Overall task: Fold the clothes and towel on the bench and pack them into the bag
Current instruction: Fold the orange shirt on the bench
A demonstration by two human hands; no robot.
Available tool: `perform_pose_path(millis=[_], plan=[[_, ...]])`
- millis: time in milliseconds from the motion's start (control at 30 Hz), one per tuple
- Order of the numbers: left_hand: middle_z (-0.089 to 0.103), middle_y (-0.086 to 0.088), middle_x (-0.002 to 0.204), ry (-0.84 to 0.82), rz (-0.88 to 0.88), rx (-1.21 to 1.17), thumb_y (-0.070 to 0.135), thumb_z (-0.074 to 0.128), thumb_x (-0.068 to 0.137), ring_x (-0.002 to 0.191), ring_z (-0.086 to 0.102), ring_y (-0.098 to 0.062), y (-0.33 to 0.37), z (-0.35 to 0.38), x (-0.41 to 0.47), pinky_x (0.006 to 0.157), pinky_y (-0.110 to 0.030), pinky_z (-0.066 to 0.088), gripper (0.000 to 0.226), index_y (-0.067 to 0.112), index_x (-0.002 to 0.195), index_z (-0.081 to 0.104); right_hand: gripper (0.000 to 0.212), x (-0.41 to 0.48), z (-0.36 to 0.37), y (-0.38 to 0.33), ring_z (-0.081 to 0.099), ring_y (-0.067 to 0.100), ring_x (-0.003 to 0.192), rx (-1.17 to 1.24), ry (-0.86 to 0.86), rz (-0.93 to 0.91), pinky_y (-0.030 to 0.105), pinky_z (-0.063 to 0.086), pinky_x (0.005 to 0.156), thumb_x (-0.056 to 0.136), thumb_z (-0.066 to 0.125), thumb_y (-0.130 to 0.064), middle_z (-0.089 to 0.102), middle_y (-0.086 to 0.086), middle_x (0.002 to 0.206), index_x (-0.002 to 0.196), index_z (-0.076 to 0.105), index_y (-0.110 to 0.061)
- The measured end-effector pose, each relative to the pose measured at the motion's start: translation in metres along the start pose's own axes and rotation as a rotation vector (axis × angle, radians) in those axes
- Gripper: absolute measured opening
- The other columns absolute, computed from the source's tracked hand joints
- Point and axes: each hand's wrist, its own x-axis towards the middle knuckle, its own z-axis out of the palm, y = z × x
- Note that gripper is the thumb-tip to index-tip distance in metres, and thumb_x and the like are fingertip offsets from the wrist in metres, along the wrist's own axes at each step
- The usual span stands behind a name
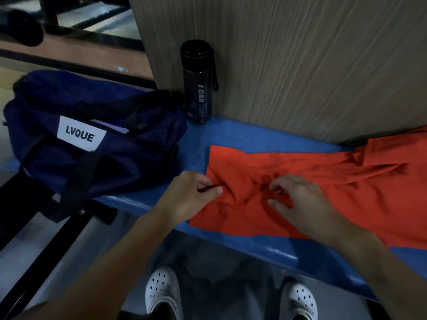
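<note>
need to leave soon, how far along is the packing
Early. Nothing looks folded: the orange garment lies spread on the bench, left hand pinching it, right hand curled into it. Left to do: folding it and packing it into the navy bag, whose contents are hidden.

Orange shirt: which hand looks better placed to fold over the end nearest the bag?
Probably the left hand: it pinches the orange shirt close to that end, beside the bag. The right hand grips fabric farther in, mid-shirt.

Left hand (196, 195) (fingers (203, 180) pinched), right hand (298, 197) half-curled.
</note>
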Motion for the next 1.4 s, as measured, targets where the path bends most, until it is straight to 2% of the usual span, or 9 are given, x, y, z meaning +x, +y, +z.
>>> perform_pose_path(millis=[267, 433, 533, 733, 867, 1033, 1133, 1267, 1400], plan=[[0.069, 0.013, 0.076, 0.054, 0.046, -0.045, 0.031, 0.075, 0.087, 0.082, 0.066, -0.002, 0.007, 0.006, -0.021, 0.076, -0.019, 0.049, 0.015, 0.021, 0.077, 0.071, 0.026, -0.025, 0.001, 0.004, 0.052, 0.016, 0.111, -0.064, -0.091, 0.036, 0.031, 0.034, 0.089, 0.085, 0.070, -0.035, 0.056, -0.013, 0.115, 0.111, 0.065, -0.031], [0.070, -0.002, 0.073, 0.151, 0.004, -0.134, 0.029, 0.070, 0.090, 0.074, 0.068, -0.017, 0.012, 0.000, -0.031, 0.072, -0.038, 0.054, 0.021, 0.013, 0.078, 0.064, 0.033, -0.039, 0.002, 0.015, 0.044, 0.015, 0.116, -0.126, -0.109, 0.060, 0.028, 0.027, 0.086, 0.088, 0.068, -0.036, 0.050, -0.011, 0.119, 0.120, 0.063, -0.030], [0.059, -0.003, 0.060, 0.123, -0.029, -0.165, 0.025, 0.069, 0.091, 0.054, 0.054, -0.015, 0.017, -0.002, -0.038, 0.058, -0.033, 0.045, 0.027, 0.009, 0.071, 0.060, 0.019, -0.045, 0.001, 0.021, 0.050, 0.019, 0.105, -0.118, -0.056, 0.072, 0.030, 0.028, 0.081, 0.085, 0.073, -0.026, 0.056, -0.010, 0.108, 0.104, 0.069, -0.027], [0.047, 0.001, 0.062, -0.093, -0.129, -0.062, 0.019, 0.065, 0.089, 0.055, 0.042, -0.008, 0.017, -0.006, -0.044, 0.049, -0.017, 0.032, 0.021, 0.010, 0.071, 0.058, 0.012, -0.054, -0.010, 0.026, 0.053, 0.019, 0.092, -0.153, -0.047, 0.078, 0.032, 0.026, 0.077, 0.088, 0.068, -0.022, 0.056, -0.015, 0.087, 0.081, 0.061, -0.029], [0.050, -0.005, 0.063, -0.100, -0.118, 0.093, 0.027, 0.067, 0.088, 0.056, 0.046, -0.015, 0.017, -0.006, -0.040, 0.054, -0.026, 0.034, 0.035, -0.006, 0.077, 0.061, 0.018, -0.065, -0.021, 0.033, 0.052, 0.013, 0.097, -0.134, -0.160, 0.101, 0.032, 0.028, 0.080, 0.088, 0.065, -0.032, 0.053, -0.019, 0.084, 0.078, 0.051, -0.035], [0.057, 0.003, 0.082, 0.253, 0.206, 0.158, 0.024, 0.063, 0.091, 0.077, 0.056, -0.015, 0.027, 0.001, -0.028, 0.076, -0.033, 0.045, 0.012, 0.017, 0.088, 0.054, 0.013, -0.058, -0.011, 0.031, 0.051, 0.018, 0.103, -0.092, 0.000, 0.087, 0.033, 0.029, 0.081, 0.090, 0.063, -0.033, 0.058, -0.008, 0.105, 0.102, 0.064, -0.028], [0.058, 0.000, 0.109, 0.183, 0.397, 0.153, 0.016, 0.060, 0.093, 0.102, 0.058, -0.021, 0.024, 0.016, -0.016, 0.094, -0.034, 0.046, 0.020, 0.013, 0.113, 0.059, 0.021, -0.050, -0.003, 0.028, 0.047, 0.019, 0.107, -0.145, 0.016, 0.085, 0.035, 0.029, 0.084, 0.092, 0.058, -0.040, 0.054, -0.007, 0.112, 0.108, 0.065, -0.027], [0.048, -0.002, 0.145, 0.008, 0.427, 0.403, 0.053, 0.036, 0.092, 0.136, 0.043, -0.022, 0.022, 0.037, -0.011, 0.113, -0.041, 0.034, 0.062, 0.020, 0.144, 0.041, 0.049, -0.037, 0.003, 0.022, 0.050, 0.023, 0.111, -0.192, 0.022, 0.104, 0.043, 0.036, 0.092, 0.087, 0.034, -0.059, 0.053, -0.003, 0.116, 0.108, 0.062, -0.025], [0.008, -0.003, 0.166, -0.103, 0.357, 0.721, 0.067, 0.010, 0.081, 0.153, 0.003, -0.024, 0.010, 0.039, -0.004, 0.122, -0.041, 0.010, 0.083, 0.032, 0.157, 0.008, 0.085, -0.032, 0.011, 0.031, -0.002, 0.025, 0.150, -0.275, -0.262, 0.208, 0.058, 0.001, 0.118, 0.076, 0.001, -0.077, 0.003, -0.003, 0.163, 0.152, 0.010, -0.040]])
